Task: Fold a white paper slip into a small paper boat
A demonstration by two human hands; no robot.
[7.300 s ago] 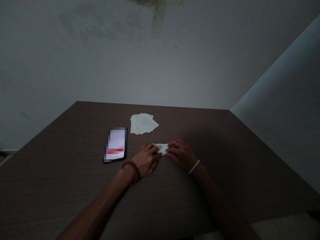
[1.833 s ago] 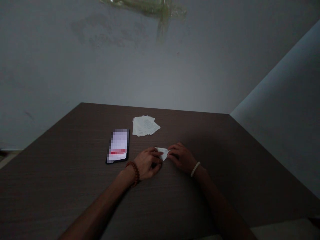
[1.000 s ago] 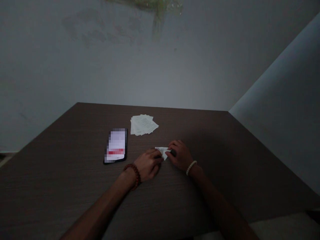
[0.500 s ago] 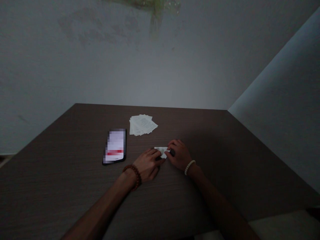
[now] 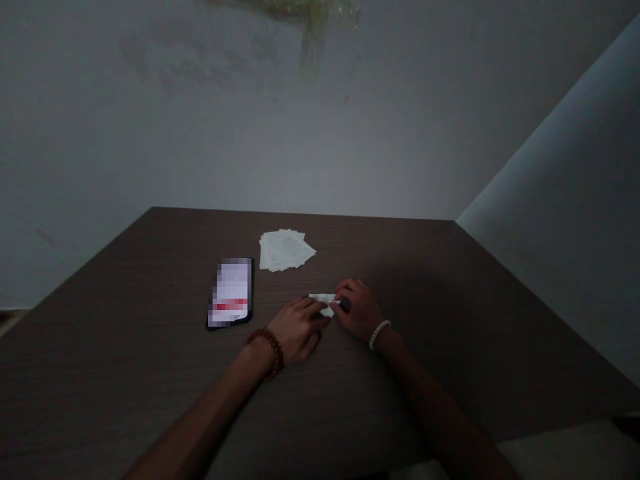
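Note:
A small folded piece of white paper [image 5: 323,297] lies on the brown table between my hands, partly covered by fingers. My left hand [image 5: 296,325], with a brown beaded bracelet at the wrist, holds the paper's left side and lower edge, fingers reaching over it. At the right side, my right hand [image 5: 361,312] pinches a raised edge of the paper between thumb and fingers. A pale beaded bracelet circles the right wrist. Beyond the hands rests a fanned stack of white printed papers [image 5: 287,250].
A phone [image 5: 231,293] with a blurred lit screen lies left of my hands. The dark brown table [image 5: 125,347] meets a stained grey wall [image 5: 320,147] at the back. Another wall [image 5: 565,220] runs along the right side.
Almost nothing differs. Both hands stay on the paper, with only a very slight shift of the left fingers.

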